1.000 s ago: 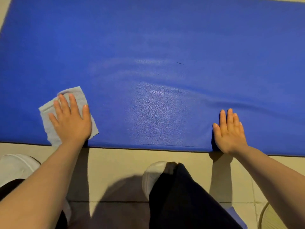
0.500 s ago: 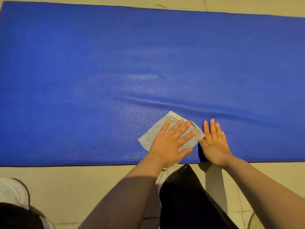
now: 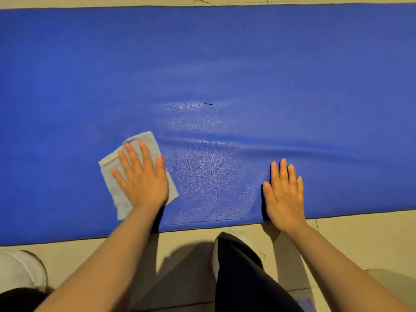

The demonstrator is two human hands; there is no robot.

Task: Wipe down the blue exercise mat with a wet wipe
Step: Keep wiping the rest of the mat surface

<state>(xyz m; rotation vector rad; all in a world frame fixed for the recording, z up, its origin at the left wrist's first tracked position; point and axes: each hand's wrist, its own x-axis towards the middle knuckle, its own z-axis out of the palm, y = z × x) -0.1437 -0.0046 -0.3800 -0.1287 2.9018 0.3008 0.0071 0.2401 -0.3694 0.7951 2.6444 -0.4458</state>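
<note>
Flat on the mat, both hands

The left hand (image 3: 144,181) presses the wet wipe (image 3: 112,188) with straight, spread fingers near the front edge of the blue exercise mat (image 3: 225,64). The right hand (image 3: 284,194) lies flat and relaxed well apart, holding nothing. Beige floor tiles (image 3: 360,239) border the mat.

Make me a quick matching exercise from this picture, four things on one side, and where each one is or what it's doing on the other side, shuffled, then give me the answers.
Column one:
1. wet wipe
2. right hand
3. left hand
4. white shoe

Column two:
A. lies flat and bare on the blue mat near its front edge
B. stands on the tiled floor at the bottom left
C. pressed flat on the mat under a palm
D. presses down on the grey cloth with straight fingers

Pairs: 1-C, 2-A, 3-D, 4-B
</note>
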